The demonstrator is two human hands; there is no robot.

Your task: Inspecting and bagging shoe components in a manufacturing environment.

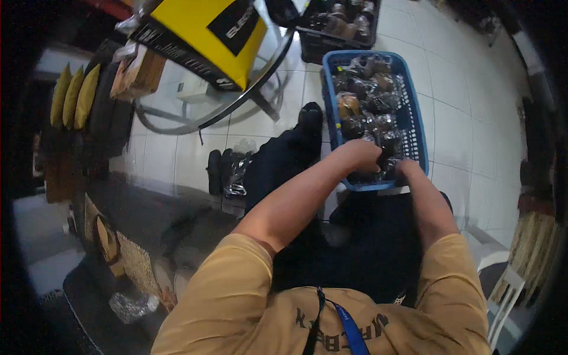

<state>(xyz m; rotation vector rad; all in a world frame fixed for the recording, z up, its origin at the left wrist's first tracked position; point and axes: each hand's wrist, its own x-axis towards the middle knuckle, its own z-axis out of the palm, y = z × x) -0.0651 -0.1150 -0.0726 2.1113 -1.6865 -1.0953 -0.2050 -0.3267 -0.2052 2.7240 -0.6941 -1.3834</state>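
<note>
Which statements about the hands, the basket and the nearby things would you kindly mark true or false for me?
1. The left hand and right hand are both at the blue basket. True.
2. The basket holds nothing. False: it holds plastic-wrapped items.
3. A dark crate stands beyond the basket's far end. True.
4. The large box is plain red. False: the box is yellow and black.
5. A blue lanyard hangs over a tan shirt. True.
</note>
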